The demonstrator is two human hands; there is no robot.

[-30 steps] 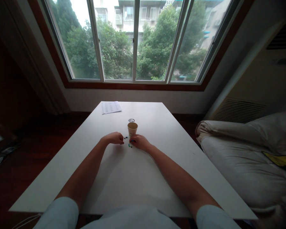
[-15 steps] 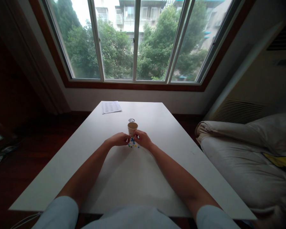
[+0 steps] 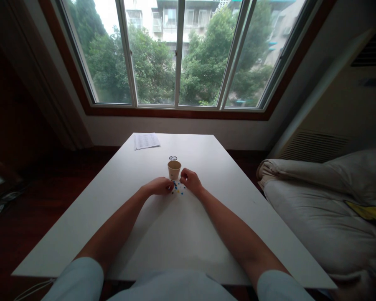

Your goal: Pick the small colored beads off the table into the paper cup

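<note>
A light-brown paper cup [image 3: 174, 170] stands upright with its mouth facing up. Just in front of it, several tiny blue, yellow and dark pieces [image 3: 178, 190], perhaps beads, lie scattered on the white table. My left hand [image 3: 161, 186] is at the left edge of these pieces, its fingertips pinched together low over the table. Beside the cup's right side is my right hand [image 3: 190, 179], fingers curled and thumb close to them. Whatever either pinch may hold is too small to make out. Behind the cup lies a small clear round thing with a dark rim [image 3: 173, 158].
Printed sheets of paper [image 3: 146, 141] lie at the far left corner of the white table [image 3: 181, 238]. A beige padded seat or bedding [image 3: 313, 217] is off to the right. Beyond the table's far edge are a wall and a wide window [image 3: 175, 54].
My right hand has moved right, away from the cup's front. My left hand has shifted slightly right and toward me, in among the small pieces. The cup has stayed put.
</note>
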